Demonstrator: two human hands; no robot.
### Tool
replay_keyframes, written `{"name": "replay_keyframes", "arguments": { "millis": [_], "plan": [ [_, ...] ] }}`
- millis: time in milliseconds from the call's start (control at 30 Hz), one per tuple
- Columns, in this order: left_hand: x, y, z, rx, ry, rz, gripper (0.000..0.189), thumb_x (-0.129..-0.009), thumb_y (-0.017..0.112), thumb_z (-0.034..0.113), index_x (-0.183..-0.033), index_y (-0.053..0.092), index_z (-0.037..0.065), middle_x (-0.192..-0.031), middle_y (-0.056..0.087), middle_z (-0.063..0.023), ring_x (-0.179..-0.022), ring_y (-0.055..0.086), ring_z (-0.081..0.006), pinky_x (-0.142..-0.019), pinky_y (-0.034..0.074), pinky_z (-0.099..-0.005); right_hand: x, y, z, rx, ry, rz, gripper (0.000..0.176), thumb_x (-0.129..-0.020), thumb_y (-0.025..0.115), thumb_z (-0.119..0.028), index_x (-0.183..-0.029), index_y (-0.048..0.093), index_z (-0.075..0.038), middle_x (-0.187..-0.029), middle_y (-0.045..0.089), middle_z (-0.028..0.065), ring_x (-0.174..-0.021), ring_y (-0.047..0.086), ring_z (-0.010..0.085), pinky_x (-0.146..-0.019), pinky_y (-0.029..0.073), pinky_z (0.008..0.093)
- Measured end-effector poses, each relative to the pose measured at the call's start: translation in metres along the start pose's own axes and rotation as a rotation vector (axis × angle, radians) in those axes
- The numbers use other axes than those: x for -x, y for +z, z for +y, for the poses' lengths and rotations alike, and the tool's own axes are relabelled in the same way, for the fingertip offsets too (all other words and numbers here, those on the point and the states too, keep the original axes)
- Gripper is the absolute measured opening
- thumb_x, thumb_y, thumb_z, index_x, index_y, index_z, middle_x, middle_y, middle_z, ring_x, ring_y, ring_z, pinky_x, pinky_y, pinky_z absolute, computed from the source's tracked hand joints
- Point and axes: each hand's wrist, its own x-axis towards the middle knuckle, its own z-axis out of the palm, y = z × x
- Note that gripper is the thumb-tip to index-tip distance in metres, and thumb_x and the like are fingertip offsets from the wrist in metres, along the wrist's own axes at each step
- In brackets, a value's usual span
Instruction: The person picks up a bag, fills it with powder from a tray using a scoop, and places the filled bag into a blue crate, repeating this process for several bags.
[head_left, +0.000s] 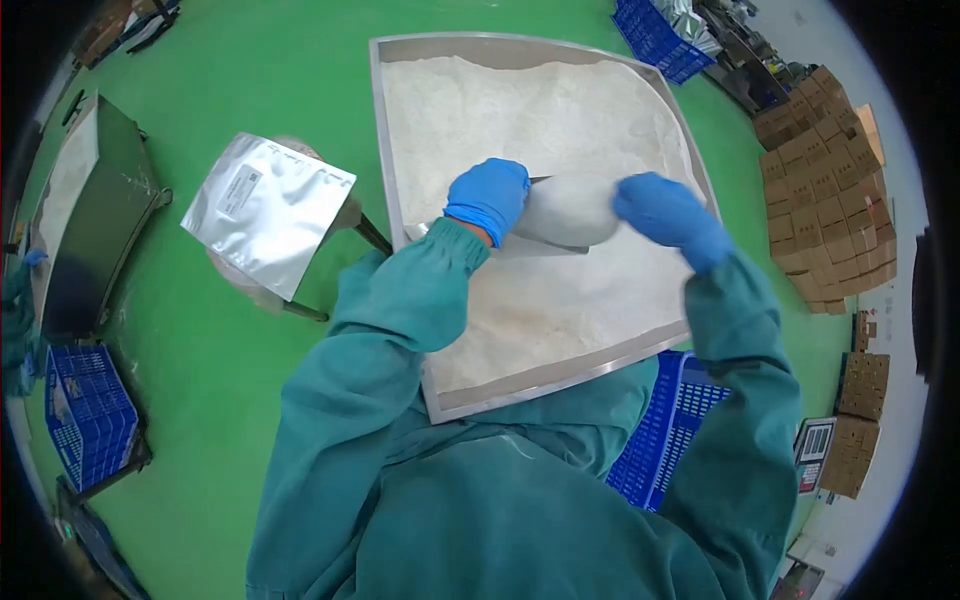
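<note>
My left hand (488,200), in a blue glove, is closed in a fist over the tray. A flat metal-edged piece (572,249) shows beside it, but what the fingers hold is hidden. To its right is a pale, rounded, bag-like thing (572,209), smeared by motion. My right hand (665,215), also blue-gloved, has its fingers closed at the right end of that pale thing. Beneath both hands, whitish powder (540,320) fills a large metal tray (540,385).
A silver pouch (270,210) with a label lies on a stool at left. Blue crates (90,410) stand at lower left, beside my right arm and at upper right. Cardboard boxes (830,200) are stacked at right. Another person's gloved hand (36,257) is at a second metal bin (100,220).
</note>
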Motion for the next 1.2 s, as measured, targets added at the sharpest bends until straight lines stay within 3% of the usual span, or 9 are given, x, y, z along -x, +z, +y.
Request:
{"name": "replay_keyframes", "arguments": {
  "millis": [267, 400, 533, 600, 800, 900, 1033, 1100, 1200],
  "plan": [
    [-0.012, -0.007, -0.025, 0.039, -0.028, -0.023, 0.023, -0.084, 0.052, 0.024, -0.082, 0.066, 0.006, -0.084, 0.063, -0.0172, -0.08, 0.06, -0.0349, -0.071, 0.048, -0.0425, 0.022, -0.078, 0.0, 0.371, 0.047, -0.254, 0.017, -0.078, 0.054, -0.019, -0.082, 0.064, -0.007, -0.079, 0.062, 0.0151, -0.077, 0.06, 0.0337, -0.068, 0.049, 0.0422],
    [-0.016, -0.005, -0.016, 0.03, -0.005, 0.018, 0.024, -0.083, 0.053, 0.028, -0.082, 0.066, 0.007, -0.086, 0.063, -0.0168, -0.081, 0.06, -0.035, -0.072, 0.049, -0.0421, 0.01, 0.001, 0.001, -0.126, 0.3, -0.341, 0.063, -0.077, 0.05, -0.062, -0.098, 0.063, -0.004, -0.101, 0.062, 0.0176, -0.096, 0.057, 0.0345, -0.084, 0.043, 0.0413],
    [0.012, -0.026, 0.005, -0.233, -0.299, -0.084, 0.032, -0.075, 0.059, 0.035, -0.088, 0.067, 0.007, -0.091, 0.064, -0.0163, -0.081, 0.061, -0.0342, -0.072, 0.049, -0.0413, -0.025, 0.105, 0.0, -0.794, 0.582, -0.174, 0.057, -0.073, 0.055, -0.057, -0.081, 0.068, -0.002, -0.073, 0.064, 0.0145, -0.071, 0.062, 0.026, -0.069, 0.047, 0.0339],
    [-0.01, -0.027, -0.042, -0.447, 0.263, -0.461, 0.029, -0.076, 0.057, 0.032, -0.079, 0.069, 0.005, -0.08, 0.065, -0.0152, -0.075, 0.062, -0.0311, -0.07, 0.049, -0.0404, -0.02, 0.088, 0.014, -0.904, 0.48, -0.168, 0.046, -0.073, 0.056, -0.045, -0.075, 0.067, -0.001, -0.068, 0.063, 0.0115, -0.063, 0.058, 0.0178, -0.059, 0.044, 0.0276],
    [0.015, -0.131, 0.057, -0.183, 0.073, -0.527, 0.042, -0.076, 0.048, 0.033, -0.048, 0.065, 0.006, -0.052, 0.058, -0.0129, -0.056, 0.058, -0.0262, -0.062, 0.048, -0.0357, 0.063, -0.011, -0.003, -0.909, 0.465, 0.303, 0.036, -0.071, 0.051, -0.03, -0.047, 0.057, -0.005, -0.049, 0.052, 0.0053, -0.045, 0.043, 0.0178, -0.047, 0.035, 0.0317],
    [0.06, -0.151, 0.092, -0.017, 0.036, -0.429, 0.041, -0.075, 0.048, 0.032, -0.046, 0.063, 0.007, -0.048, 0.056, -0.0113, -0.053, 0.057, -0.027, -0.059, 0.047, -0.0362, 0.111, -0.04, -0.009, -0.773, 0.513, -0.001, 0.042, -0.075, 0.047, -0.033, -0.045, 0.059, -0.006, -0.05, 0.052, 0.0074, -0.053, 0.05, 0.0204, -0.056, 0.041, 0.033],
    [0.166, -0.079, 0.09, -0.342, 0.316, -0.39, 0.043, -0.085, 0.044, 0.033, -0.056, 0.065, 0.009, -0.065, 0.062, -0.0118, -0.064, 0.059, -0.0304, -0.069, 0.047, -0.0419, 0.189, 0.037, 0.008, -0.744, -0.159, 0.147, 0.046, -0.087, 0.046, -0.033, -0.049, 0.062, -0.011, -0.062, 0.06, 0.0036, -0.07, 0.053, 0.0215, -0.072, 0.042, 0.0323],
    [0.211, -0.037, 0.098, -0.38, 0.294, -0.382, 0.046, -0.083, 0.045, 0.038, -0.053, 0.064, 0.008, -0.062, 0.062, -0.0131, -0.063, 0.059, -0.0319, -0.07, 0.047, -0.0426, 0.211, 0.036, 0.0, -0.665, 0.095, -0.318, 0.045, -0.087, 0.045, -0.036, -0.056, 0.067, -0.011, -0.061, 0.06, 0.0025, -0.072, 0.055, 0.0193, -0.068, 0.043, 0.0329],
    [0.203, -0.058, 0.132, -0.204, 0.456, -0.702, 0.027, -0.075, 0.056, 0.033, -0.071, 0.063, 0.008, -0.068, 0.062, -0.0147, -0.065, 0.06, -0.0335, -0.064, 0.045, -0.0474, 0.238, 0.032, -0.002, -0.67, 0.162, -0.191, 0.046, -0.084, 0.044, -0.042, -0.055, 0.068, -0.015, -0.054, 0.057, 0.0023, -0.059, 0.053, 0.0194, -0.062, 0.044, 0.0353]
  ]
}}
